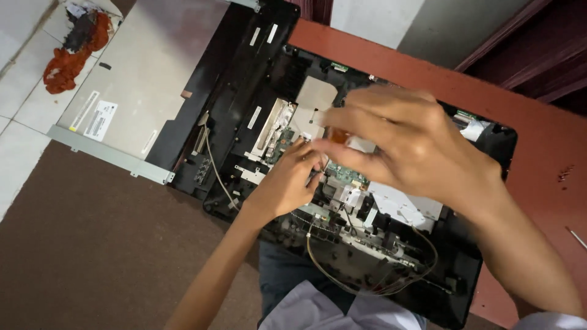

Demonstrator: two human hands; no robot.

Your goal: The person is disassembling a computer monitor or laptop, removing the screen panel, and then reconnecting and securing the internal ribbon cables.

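Observation:
A black opened monitor housing (489,146) lies on a reddish table, its green circuit board (351,177), metal shields and cables exposed. My left hand (287,180) rests low on the board, fingers curled at a small part; what it grips I cannot tell. My right hand (409,143), blurred, hovers above the board's middle and pinches a thin orange flat cable (337,135) between thumb and fingers. A pale metal shield (315,98) sits just behind both hands.
A grey metal-backed display panel (147,67) leans off the housing at upper left. An orange and dark rag (76,49) lies on the tiled floor. Small screws (565,172) and a thin tool (576,237) lie at the table's right. Brown carpet (92,244) spreads lower left.

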